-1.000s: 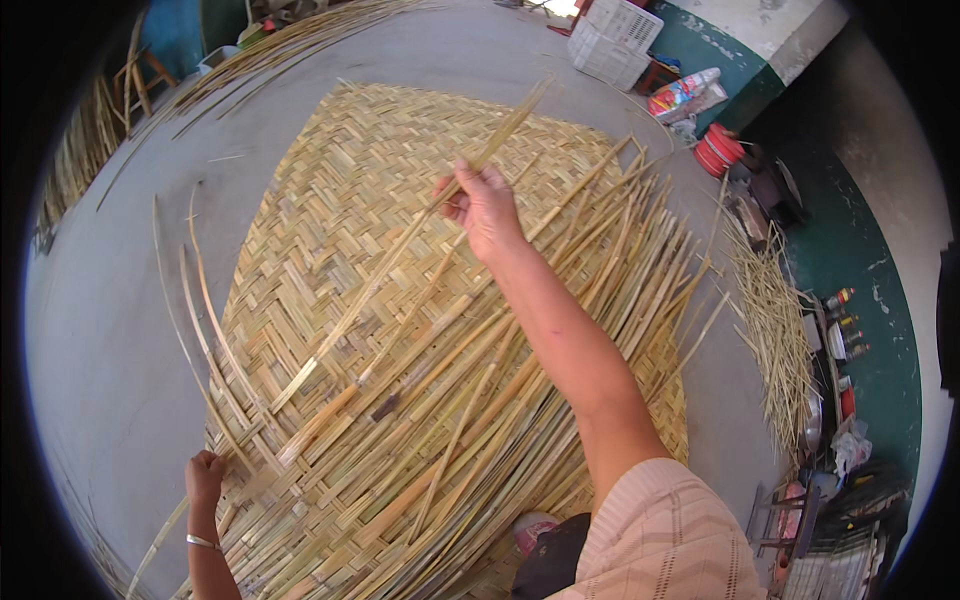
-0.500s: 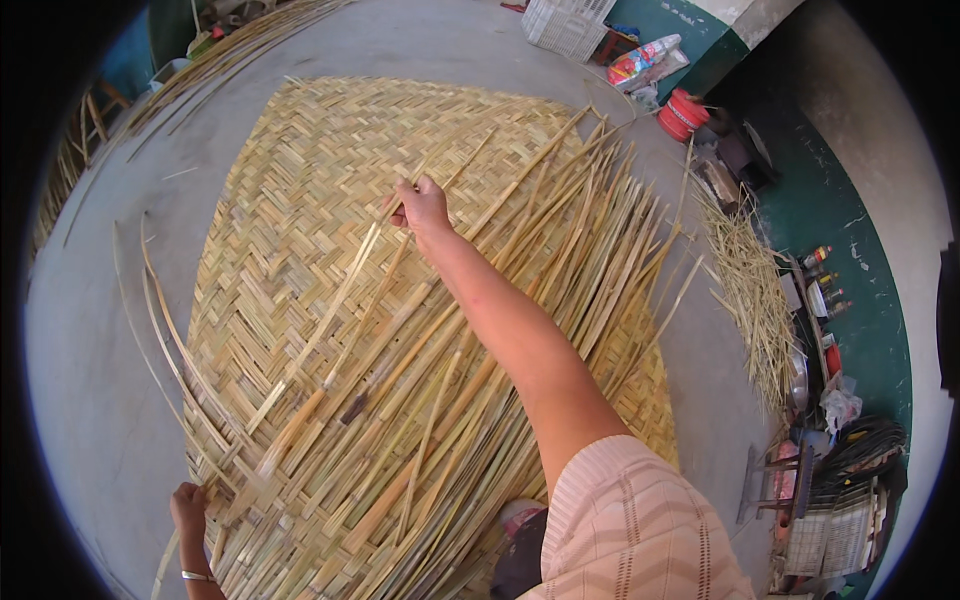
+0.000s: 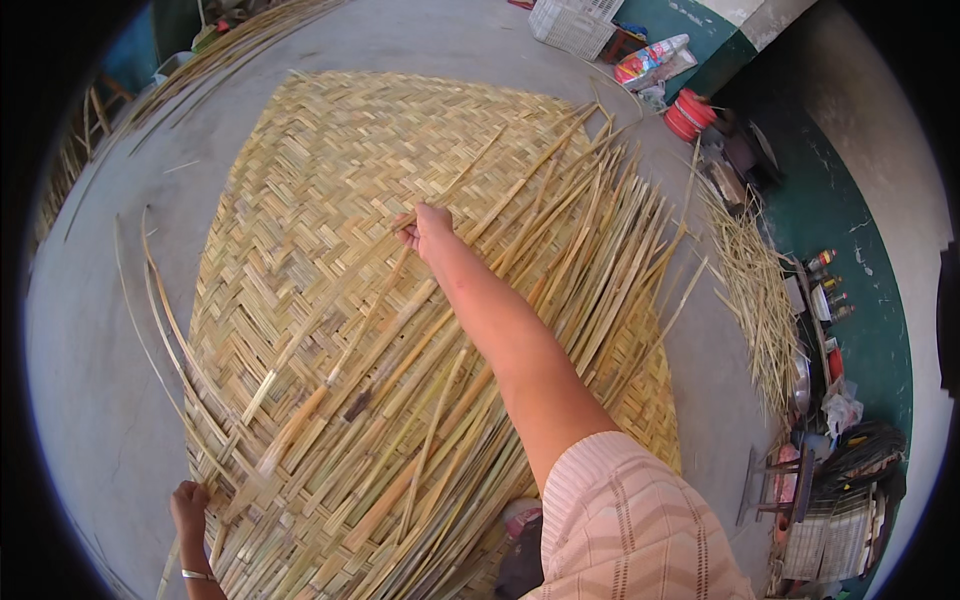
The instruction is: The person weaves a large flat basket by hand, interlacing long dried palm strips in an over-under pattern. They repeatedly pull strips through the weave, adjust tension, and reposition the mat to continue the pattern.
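Note:
A large woven mat (image 3: 300,190) of pale split-reed strips lies on the floor, its weave in a zigzag pattern. My right hand (image 3: 428,232) is over its middle, fingers closed in a pinch on a thin reed strip (image 3: 407,222). Many loose reed strips (image 3: 450,410) lie slantwise across the mat's near and right part, beneath my right forearm. At the mat's near-left edge, my left hand (image 3: 190,505) has its fingers closed around the end of a strip; its grip is partly hidden. Several curved strip ends (image 3: 175,340) stick out past the left edge above it.
More long reeds (image 3: 230,50) lie at the far left. On the right, a heap of thin straw-like scraps (image 3: 755,300) lies along the green wall, near bottles (image 3: 825,275) and a small stool (image 3: 775,485). A white crate (image 3: 572,28) and a red roll (image 3: 690,115) are farther back.
My right hand has shifted slightly right and toward me, its pale strip lowered nearer the weave. My left hand stays at the mat's edge.

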A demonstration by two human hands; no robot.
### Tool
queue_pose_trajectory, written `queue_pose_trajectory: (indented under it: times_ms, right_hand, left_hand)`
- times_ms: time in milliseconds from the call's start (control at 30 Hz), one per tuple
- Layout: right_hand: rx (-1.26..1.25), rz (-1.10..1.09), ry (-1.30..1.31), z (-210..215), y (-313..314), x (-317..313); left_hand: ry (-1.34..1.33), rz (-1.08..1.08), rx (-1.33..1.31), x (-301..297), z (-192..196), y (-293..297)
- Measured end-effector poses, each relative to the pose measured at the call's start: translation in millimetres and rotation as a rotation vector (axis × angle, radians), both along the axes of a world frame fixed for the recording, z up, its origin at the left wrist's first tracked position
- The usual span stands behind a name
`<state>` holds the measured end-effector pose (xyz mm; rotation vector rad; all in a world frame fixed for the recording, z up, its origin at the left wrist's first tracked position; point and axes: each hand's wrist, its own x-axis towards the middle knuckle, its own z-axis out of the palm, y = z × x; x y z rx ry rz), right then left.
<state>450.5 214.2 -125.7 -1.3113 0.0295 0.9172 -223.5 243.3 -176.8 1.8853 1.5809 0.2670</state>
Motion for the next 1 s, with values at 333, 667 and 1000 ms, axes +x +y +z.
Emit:
queue_pose_trajectory:
  times_ms: [333,667,1000]
  right_hand:
    - [-0.624,0.501,-0.609,0,-35,-34]
    - [0.013,1.259,-1.94,-20,-12,-210]
    - [-0.224,1.591,-1.545,-16,11,-264]
  left_hand:
    - [-0.009,0.013,-0.073,25,15,1]
    - [-0.039,0.091,-0.156,26,11,-5]
    - [-0.047,0.093,-0.269,42,37,-15]
